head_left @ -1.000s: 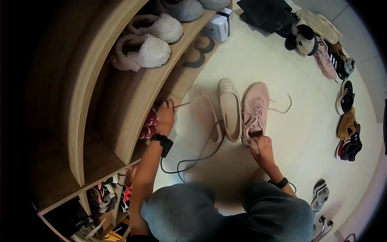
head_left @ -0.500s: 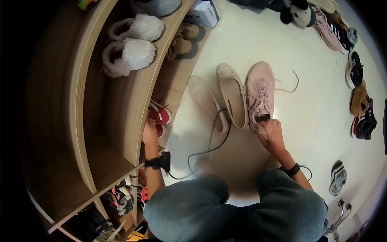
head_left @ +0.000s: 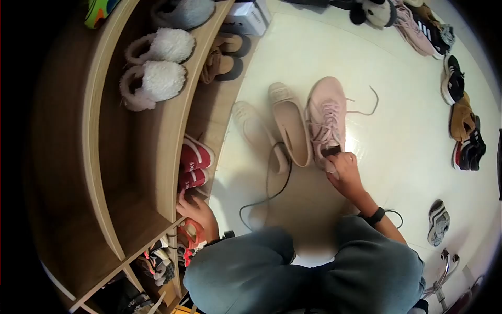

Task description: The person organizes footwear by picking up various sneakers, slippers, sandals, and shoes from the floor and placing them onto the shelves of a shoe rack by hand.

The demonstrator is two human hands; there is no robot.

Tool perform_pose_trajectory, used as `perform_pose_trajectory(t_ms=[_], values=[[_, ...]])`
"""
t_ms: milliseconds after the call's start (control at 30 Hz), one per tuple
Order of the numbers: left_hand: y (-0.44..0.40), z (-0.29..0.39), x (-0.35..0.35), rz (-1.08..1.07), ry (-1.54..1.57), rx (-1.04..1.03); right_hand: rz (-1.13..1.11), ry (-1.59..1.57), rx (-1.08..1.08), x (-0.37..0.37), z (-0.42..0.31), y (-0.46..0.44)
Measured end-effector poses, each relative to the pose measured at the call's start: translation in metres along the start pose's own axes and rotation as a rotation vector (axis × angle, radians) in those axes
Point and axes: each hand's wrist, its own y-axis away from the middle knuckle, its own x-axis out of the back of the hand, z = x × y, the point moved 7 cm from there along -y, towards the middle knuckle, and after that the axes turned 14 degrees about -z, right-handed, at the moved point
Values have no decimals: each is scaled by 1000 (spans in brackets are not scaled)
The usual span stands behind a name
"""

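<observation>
My right hand (head_left: 345, 170) grips the heel of a pink lace-up sneaker (head_left: 327, 112), which lies on the floor with its toe pointing away and one lace trailing to the right. Left of the sneaker is a beige ballet flat (head_left: 291, 123) with a buckle, and another paler flat (head_left: 254, 123) lies beside it, crossed by a black cable. My left hand (head_left: 197, 211) is at the lower shelf, fingers apart and holding nothing, just below a pair of red shoes (head_left: 196, 157) with white soles. Its fingertips are partly hidden by the shelf edge.
The wooden shelf (head_left: 170, 157) on the left holds white fluffy slippers (head_left: 164, 81), tan sandals (head_left: 225, 60) and a white box (head_left: 246, 18). Shoes line the right side, including a grey striped shoe (head_left: 438, 222). A black cable (head_left: 261, 200) loops over the floor.
My left hand has drawn back from the red shoes toward me, and both now sit side by side in view. My right hand stays on the sneaker's heel. The view has shifted slightly.
</observation>
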Motion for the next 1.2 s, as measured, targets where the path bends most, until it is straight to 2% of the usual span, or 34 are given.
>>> perform_pose_trajectory(t_ms=[33, 100, 167, 233, 267, 333, 467, 533, 633, 733, 800, 867, 900, 967, 1033, 1100, 1133, 1167, 1200], values=[[5, 23, -1, 6, 64, -86, 3, 12, -12, 2, 0, 1], [19, 47, -41, -372, 124, -401, 3, -21, 27, 4, -3, 0], [24, 110, -58, -605, 384, -541, -6, -7, 3, 2, -1, 0], [29, 166, -66, -703, 417, -837, 40, -75, 14, 8, -3, 0], [30, 181, -69, -698, 428, -839, 40, -63, 11, 11, -1, 0], [40, 200, -92, -959, 315, -750, 4, -79, 56, 17, 1, -2], [61, 204, -100, -957, 222, -813, -32, -91, 30, 29, 13, -4], [71, 192, -101, -1038, 224, -779, -77, -127, 53, 26, 18, -8], [63, 190, -70, -789, 302, -873, 105, -137, 76, 25, 17, -8], [58, 164, -48, -584, 336, -894, 127, -116, 105, 30, 8, -11], [80, 151, -43, -887, 355, -1025, 130, -95, 105, 29, 9, -13], [118, 128, -47, -1219, 544, -1355, 132, -94, 110, 24, 11, -11], [117, 123, -44, -1217, 547, -1366, 138, -89, 104, 21, 12, -9], [140, 86, -66, -1906, 22, -1114, 58, -377, 18, 12, 25, -10], [120, 58, -65, -1875, 96, -826, 12, -299, -4, 17, 22, -8], [138, -32, -99, -2007, -557, -678, -30, -228, -34, 22, 23, -6], [137, -58, -99, -2037, -711, -617, -8, -218, 51, 29, 22, -5], [132, -69, -95, -2031, -663, -547, 15, -207, 137, 38, 20, -4], [126, -77, -93, -2019, -566, -454, 2, -200, 74, 54, 22, -2]])
